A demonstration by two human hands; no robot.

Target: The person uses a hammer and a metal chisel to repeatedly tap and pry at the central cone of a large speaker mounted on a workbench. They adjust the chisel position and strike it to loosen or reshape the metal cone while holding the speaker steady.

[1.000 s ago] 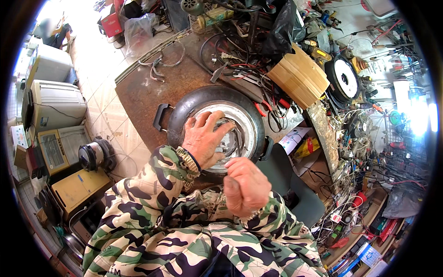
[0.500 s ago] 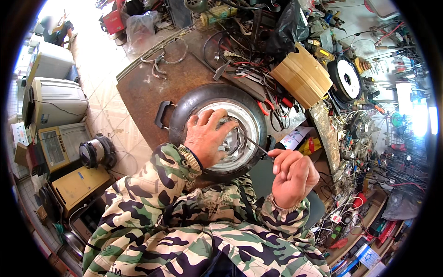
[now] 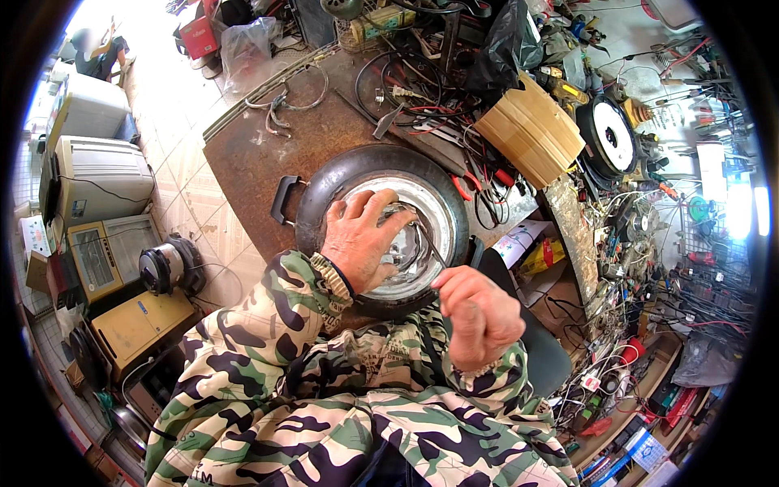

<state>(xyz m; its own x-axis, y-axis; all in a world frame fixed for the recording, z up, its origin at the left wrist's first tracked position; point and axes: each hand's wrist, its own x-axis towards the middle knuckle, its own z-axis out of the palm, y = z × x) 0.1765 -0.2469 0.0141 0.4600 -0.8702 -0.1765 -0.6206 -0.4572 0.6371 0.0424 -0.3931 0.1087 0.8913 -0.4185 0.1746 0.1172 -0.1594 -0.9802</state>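
A round black appliance body (image 3: 324, 183) with a side handle (image 3: 286, 200) lies on the bench in front of me. Its hollow inside holds a pale metal ring (image 3: 445, 211) and metal parts that I cannot name. My left hand (image 3: 361, 239) rests over the left part of this hollow, fingers spread and bent, fingertips touching the metal near the centre. What lies under the palm is hidden. My right hand (image 3: 479, 316) is closed round a thin dark metal rod (image 3: 432, 246), just off the lower right rim. The rod's far end reaches into the hollow; its grip end is covered by my fingers.
Pliers with red handles (image 3: 466, 185), cables and loose tools crowd the bench's far right. Beside them stands a cardboard box (image 3: 531, 134). A looped grey hose or cable (image 3: 280, 105) lies on the rusty benchtop (image 3: 239, 150). Appliances line the left; a person (image 3: 97, 53) sits far off.
My right hand has moved left and slightly down, closer to the appliance, and the rod has swung to a steeper angle. My left hand stays almost in place.
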